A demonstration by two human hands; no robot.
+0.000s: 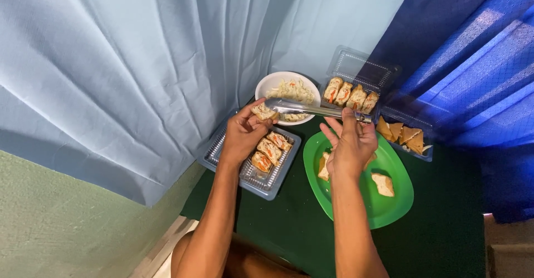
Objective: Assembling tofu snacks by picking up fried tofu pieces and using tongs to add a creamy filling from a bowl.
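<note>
My left hand (pixel 243 135) holds a stuffed roll piece (pixel 262 111) over an open clear plastic tray (pixel 218 151) that has three more rolls (pixel 269 149) in it. My right hand (pixel 349 142) grips the handle end of metal tongs (pixel 311 109), which lie level and point left, their tip touching the held roll. Just behind the tongs sits a white bowl (pixel 272 81) of shredded slaw. Under my right hand is a green oval plate (pixel 397 168) with tan bread pieces (pixel 383 184).
A second clear tray (pixel 364 69) with several rolls (pixel 350 95) stands at the back. To its right a clear tray (pixel 413 115) holds golden triangles (pixel 401 133). All rest on a dark green cloth (pixel 439 233). Pale blue curtain (pixel 139 72) hangs left, dark blue curtain (pixel 473 55) right.
</note>
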